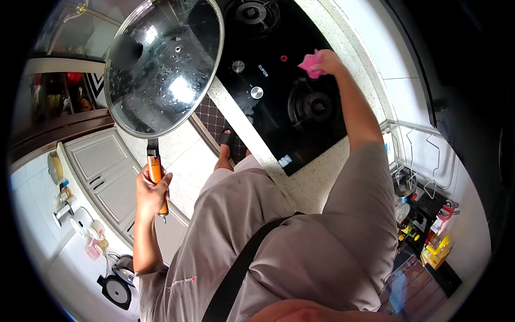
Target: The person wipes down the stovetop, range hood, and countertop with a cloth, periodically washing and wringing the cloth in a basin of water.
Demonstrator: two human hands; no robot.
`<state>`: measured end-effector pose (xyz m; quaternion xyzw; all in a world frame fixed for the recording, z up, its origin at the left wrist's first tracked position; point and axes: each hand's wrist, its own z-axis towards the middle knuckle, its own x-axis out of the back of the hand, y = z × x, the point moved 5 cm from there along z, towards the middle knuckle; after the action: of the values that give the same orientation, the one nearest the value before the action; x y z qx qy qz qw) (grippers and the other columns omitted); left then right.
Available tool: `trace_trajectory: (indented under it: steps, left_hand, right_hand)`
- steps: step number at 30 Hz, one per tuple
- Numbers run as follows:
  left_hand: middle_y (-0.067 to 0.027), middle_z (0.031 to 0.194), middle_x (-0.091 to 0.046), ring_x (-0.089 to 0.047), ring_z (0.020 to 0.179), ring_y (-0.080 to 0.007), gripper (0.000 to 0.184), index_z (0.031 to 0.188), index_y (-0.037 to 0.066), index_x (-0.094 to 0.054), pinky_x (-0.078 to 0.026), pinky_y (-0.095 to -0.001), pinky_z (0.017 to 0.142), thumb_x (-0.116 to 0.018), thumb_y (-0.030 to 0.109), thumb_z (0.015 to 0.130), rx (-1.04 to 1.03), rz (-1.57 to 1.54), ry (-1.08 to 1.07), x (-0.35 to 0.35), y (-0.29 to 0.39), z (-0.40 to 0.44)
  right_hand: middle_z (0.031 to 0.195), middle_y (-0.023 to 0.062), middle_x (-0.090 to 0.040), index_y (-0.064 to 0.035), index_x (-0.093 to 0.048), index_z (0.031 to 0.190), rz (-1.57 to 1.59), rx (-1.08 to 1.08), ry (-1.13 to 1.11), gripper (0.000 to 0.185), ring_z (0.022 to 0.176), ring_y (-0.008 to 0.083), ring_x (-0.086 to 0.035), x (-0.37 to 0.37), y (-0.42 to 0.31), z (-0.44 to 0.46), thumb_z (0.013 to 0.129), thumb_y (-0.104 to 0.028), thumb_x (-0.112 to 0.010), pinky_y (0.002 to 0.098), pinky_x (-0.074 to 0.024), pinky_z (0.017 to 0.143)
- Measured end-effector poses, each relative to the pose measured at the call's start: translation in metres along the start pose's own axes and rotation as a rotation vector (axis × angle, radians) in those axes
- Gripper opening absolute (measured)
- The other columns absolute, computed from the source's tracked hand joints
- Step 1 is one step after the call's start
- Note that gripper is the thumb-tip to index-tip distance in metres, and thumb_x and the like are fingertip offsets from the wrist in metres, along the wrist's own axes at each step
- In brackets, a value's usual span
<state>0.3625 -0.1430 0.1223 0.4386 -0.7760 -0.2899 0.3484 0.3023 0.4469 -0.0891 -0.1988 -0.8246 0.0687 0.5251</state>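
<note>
While the left hand [152,190] is closed around the wooden handle [155,170] of a pan, its fingers wrapped and its thumb lying across the grip, the right hand [330,63] is mostly closed on a pink cloth [311,64], gathered in its fingers. The pan is raised at the far left, over the floor [179,147] beside the tabletop, and a clear glass lid [161,91] with a metal rim and a dark knob [126,52] covers it. Droplets and bright reflections show on the glass.

The pink cloth is at the far right, over the black cooktop [268,115], between the far burner [252,13] and the near burner [317,105], closer to the near one; whether it presses on the surface is hard to tell. Two silver knobs [257,93] are on the cooktop, to the left of the cloth. The speckled tabletop [311,188] borders the cooktop. At the right, beyond the arm, a wire rack [429,155] is fixed near the wall. Pale cabinets [102,161] stand on the left, behind the left hand.
</note>
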Motion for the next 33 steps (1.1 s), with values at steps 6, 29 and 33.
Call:
trace_trajectory:
  steps: [6,29,33]
  left_hand:
    - [0.0013,0.059,-0.047,-0.043,0.039,-0.0063,0.016,0.083,0.003,-0.048,-0.036,-0.0214,0.035,-0.060,-0.006,0.082,0.032,0.029,0.010,-0.008,0.007,0.003]
    - [0.0022,0.061,-0.047,-0.044,0.040,-0.0056,0.018,0.083,0.005,-0.047,-0.038,-0.0212,0.036,-0.060,-0.007,0.080,-0.033,0.071,-0.200,-0.063,0.026,0.018]
    - [0.0011,0.061,-0.047,-0.042,0.042,-0.0057,0.017,0.085,0.003,-0.047,-0.038,-0.0218,0.038,-0.061,-0.005,0.081,-0.022,0.097,-0.295,-0.070,0.033,0.021]
  right_hand:
    - [0.086,0.0099,-0.069,-0.0025,-0.058,0.072,0.307,-0.071,0.023,0.032,0.082,0.0185,-0.067,-0.014,-0.055,0.001,0.061,-0.017,-0.084,0.0298,-0.0530,0.068]
    - [0.077,0.0095,-0.067,-0.0025,-0.066,0.086,0.453,-0.398,0.475,0.024,0.069,0.0171,-0.063,-0.023,0.123,-0.121,0.071,-0.017,-0.078,0.0307,-0.0497,0.066]
    - [0.084,0.0127,-0.066,-0.0051,-0.067,0.088,0.570,-0.408,0.640,0.022,0.077,0.0224,-0.064,-0.060,0.117,-0.201,0.069,-0.011,-0.077,0.0321,-0.0497,0.070]
